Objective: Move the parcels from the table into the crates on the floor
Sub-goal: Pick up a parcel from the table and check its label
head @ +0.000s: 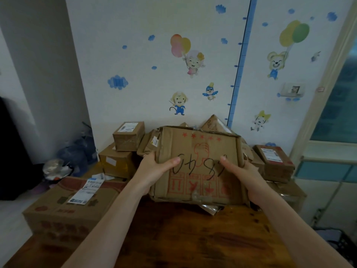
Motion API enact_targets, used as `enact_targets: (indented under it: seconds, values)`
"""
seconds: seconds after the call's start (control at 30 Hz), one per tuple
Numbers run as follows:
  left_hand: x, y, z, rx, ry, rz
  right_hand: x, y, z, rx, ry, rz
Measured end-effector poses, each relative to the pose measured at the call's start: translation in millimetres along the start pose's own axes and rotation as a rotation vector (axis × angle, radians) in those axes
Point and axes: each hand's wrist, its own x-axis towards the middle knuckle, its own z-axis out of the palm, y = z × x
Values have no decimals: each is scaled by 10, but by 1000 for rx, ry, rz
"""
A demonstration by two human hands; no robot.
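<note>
Thumbs first: the left thumb (174, 161) and right thumb (225, 161) both lie flat on the top face of a pretty battered cardboard parcel (199, 147), pointing in toward each other across the black scribble. The other fingers curl round the side edges and disappear behind it. So it's a proper two-handed grip, left hand (152, 168) on the left edge and right hand (245, 172) on the right edge. Both forearms come in straight from the near corners.

The parcel is tipped so its top face looks at the camera. Its near edge sits over the wooden table (193, 235), but I can't tell if it touches. Plain brown wood runs from there to the near side.

It's tight everywhere else. More parcels are crammed right behind its far edge. On the left, a small box (128, 135) sits on a bigger box (116, 164), just beside the left hand. A red-printed parcel (274, 161) is just right of the right hand, and a big flat box (63, 206) fills the near left. The sticker-covered wall (135, 55) closes off the far side.
</note>
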Motion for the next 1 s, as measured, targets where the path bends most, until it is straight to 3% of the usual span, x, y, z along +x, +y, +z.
enact_targets:
  seconds: [0.17, 0.33, 0.57, 0.7, 0.9, 1.0]
  values:
    - [-24, -104, 34, 23, 9, 10, 10, 168, 29, -122, 100, -129]
    - [-47, -59, 18, -32, 25, 36, -37, 150, -10, -112, 65, -157]
    - [-73, -111, 74, 121, 116, 175, -94, 183, 53, -151, 90, -214]
    - [-122, -86, 57, 58, 112, 184, -101, 90, 2, -111, 31, -157]
    - [-137, -103, 2, 201, 158, 311, -155, 228, 55, -212, 56, -175]
    - [-170, -22, -68, 204, 132, 386, -182, 96, 31, -23, 56, -39]
